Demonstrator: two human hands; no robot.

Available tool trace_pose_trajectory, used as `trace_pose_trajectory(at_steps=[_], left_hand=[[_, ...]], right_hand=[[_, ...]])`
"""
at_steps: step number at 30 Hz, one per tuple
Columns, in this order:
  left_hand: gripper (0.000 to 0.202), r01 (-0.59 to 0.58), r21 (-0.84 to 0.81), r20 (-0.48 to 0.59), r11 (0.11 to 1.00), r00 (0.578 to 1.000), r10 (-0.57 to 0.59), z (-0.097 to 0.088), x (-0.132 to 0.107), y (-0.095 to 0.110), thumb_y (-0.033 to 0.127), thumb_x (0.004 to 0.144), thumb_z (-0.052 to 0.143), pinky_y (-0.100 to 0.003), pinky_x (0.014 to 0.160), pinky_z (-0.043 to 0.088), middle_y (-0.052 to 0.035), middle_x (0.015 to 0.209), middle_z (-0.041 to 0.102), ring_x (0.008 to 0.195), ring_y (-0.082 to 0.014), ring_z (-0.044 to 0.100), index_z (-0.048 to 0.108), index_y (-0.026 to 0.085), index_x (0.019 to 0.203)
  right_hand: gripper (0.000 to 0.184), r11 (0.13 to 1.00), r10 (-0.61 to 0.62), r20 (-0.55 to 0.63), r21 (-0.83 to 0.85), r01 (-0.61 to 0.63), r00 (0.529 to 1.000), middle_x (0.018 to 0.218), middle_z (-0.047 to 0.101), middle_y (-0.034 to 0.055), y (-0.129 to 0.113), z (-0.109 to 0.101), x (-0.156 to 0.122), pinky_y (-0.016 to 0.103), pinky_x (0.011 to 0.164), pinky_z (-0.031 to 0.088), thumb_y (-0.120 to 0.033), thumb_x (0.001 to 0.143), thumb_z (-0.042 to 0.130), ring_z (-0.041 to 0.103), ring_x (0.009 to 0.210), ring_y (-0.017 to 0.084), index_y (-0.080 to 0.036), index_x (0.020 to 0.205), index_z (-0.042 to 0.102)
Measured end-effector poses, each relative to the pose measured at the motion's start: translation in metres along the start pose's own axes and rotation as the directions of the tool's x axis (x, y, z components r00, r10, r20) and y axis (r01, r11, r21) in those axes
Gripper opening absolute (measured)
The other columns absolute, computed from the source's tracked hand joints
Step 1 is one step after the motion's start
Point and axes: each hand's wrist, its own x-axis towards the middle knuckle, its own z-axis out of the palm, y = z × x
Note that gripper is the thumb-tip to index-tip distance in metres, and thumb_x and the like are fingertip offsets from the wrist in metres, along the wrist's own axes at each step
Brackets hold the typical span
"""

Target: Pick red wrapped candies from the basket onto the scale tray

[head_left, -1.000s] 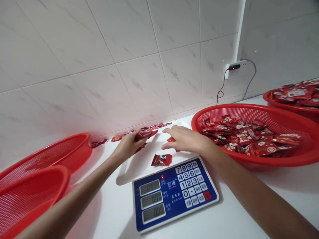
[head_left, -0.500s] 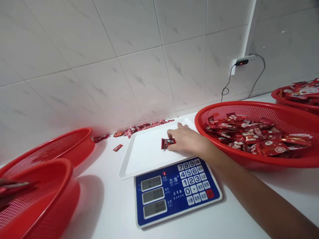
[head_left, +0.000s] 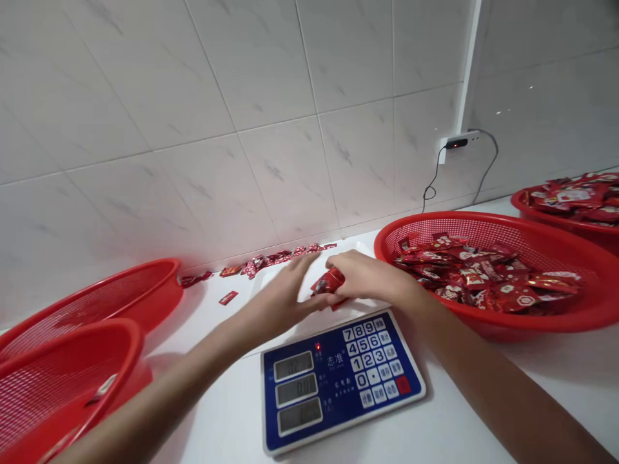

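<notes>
Packet [head_left: 327, 282], red, wording illegible, on or just over white tray [head_left: 314, 321] (cannot tell which), between hands. Right hand [head_left: 365, 277]: fingers curled, pinching packet, tips partly hidden. Left hand [head_left: 278, 299]: fingers spread from thumb, covering much of tray. Scale [head_left: 341, 380], near side: brand 志准, keys 0–9; top readout unreadable. Near-right basket [head_left: 590, 270]: rim close beside right forearm. Near-left basket [head_left: 120, 341]: cut off by frame; white counter [head_left: 217, 412] shows between it and scale.

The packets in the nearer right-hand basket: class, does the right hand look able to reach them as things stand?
Probably yes: the basket is open-topped, close beside the right hand, and nothing covers its packets. The fingers, though, seem closed on another red packet now.
</notes>
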Motion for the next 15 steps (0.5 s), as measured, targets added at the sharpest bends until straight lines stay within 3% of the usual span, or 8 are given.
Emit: trace_pose_trajectory(at_steps=[2,3,5,8,10,13,15], left_hand=[[0.061,-0.100,0.013,0.115,0.995,0.988,0.098,0.025,0.022,0.006,0.051,0.086,0.057,-0.046,0.099,0.049,-0.0134,0.135,0.057,0.121,-0.0310,0.055,0.044,0.022,0.139],[0.052,-0.128,0.021,0.142,0.992,0.982,0.124,0.034,0.029,0.008,0.048,0.088,0.055,-0.047,0.098,0.048,-0.0118,0.132,0.059,0.118,-0.0305,0.056,0.051,0.024,0.133],[0.036,-0.149,0.049,0.156,0.988,0.978,0.140,0.047,0.033,0.008,0.044,0.091,0.049,-0.049,0.095,0.048,-0.0089,0.126,0.061,0.111,-0.0300,0.057,0.060,0.027,0.122],[0.033,-0.147,0.103,0.129,0.984,0.983,0.133,0.052,0.028,0.004,0.039,0.095,0.040,-0.050,0.089,0.050,-0.0100,0.119,0.062,0.101,-0.0290,0.059,0.063,0.027,0.115],[0.035,-0.132,0.133,0.098,0.982,0.988,0.120,0.044,0.020,-0.004,0.036,0.096,0.035,-0.047,0.083,0.052,-0.0120,0.109,0.064,0.092,-0.0278,0.062,0.062,0.023,0.112],[0.038,-0.095,0.166,-0.006,0.982,0.995,0.097,0.013,-0.001,-0.024,0.033,0.095,0.028,-0.046,0.078,0.054,-0.0141,0.106,0.067,0.091,-0.0291,0.065,0.061,0.021,0.110],[0.035,0.001,0.221,-0.204,0.975,0.978,0.045,-0.015,-0.022,-0.039,0.039,0.092,0.035,-0.045,0.071,0.055,-0.0125,0.105,0.069,0.086,-0.0310,0.068,0.064,0.024,0.106]], right_hand=[[0.039,0.996,0.084,-0.050,-0.032,-0.085,0.995,0.110,0.068,0.0137,0.004,-0.018,-0.015,0.032,0.067,0.048,-0.019,0.071,0.066,0.065,0.089,0.024,-0.015,0.110,0.067],[0.040,0.990,0.123,-0.137,-0.054,-0.132,0.983,0.117,0.066,0.0139,0.008,-0.028,-0.025,0.034,0.072,0.049,-0.021,0.076,0.062,0.065,0.096,0.025,-0.017,0.116,0.066],[0.044,0.978,0.177,-0.344,-0.046,-0.204,0.922,0.126,0.062,0.0130,0.019,-0.048,-0.044,0.038,0.083,0.050,-0.027,0.082,0.056,0.062,0.107,0.027,-0.019,0.125,0.062],[0.043,0.973,0.193,-0.552,0.002,-0.230,0.811,0.119,0.067,0.0122,0.038,-0.074,-0.069,0.042,0.083,0.052,-0.034,0.083,0.056,0.065,0.099,0.027,-0.021,0.124,0.062],[0.038,0.970,0.198,-0.611,0.008,-0.244,0.766,0.112,0.069,0.0119,0.045,-0.085,-0.081,0.043,0.080,0.053,-0.035,0.082,0.059,0.066,0.093,0.028,-0.023,0.118,0.065],[0.028,0.958,0.247,-0.592,0.028,-0.287,0.767,0.107,0.071,0.0105,0.049,-0.092,-0.092,0.044,0.076,0.053,-0.035,0.081,0.061,0.067,0.090,0.030,-0.028,0.108,0.069],[0.021,0.957,0.244,-0.561,0.009,-0.289,0.791,0.100,0.073,0.0092,0.052,-0.090,-0.092,0.042,0.073,0.054,-0.032,0.081,0.061,0.068,0.086,0.029,-0.027,0.098,0.072]])
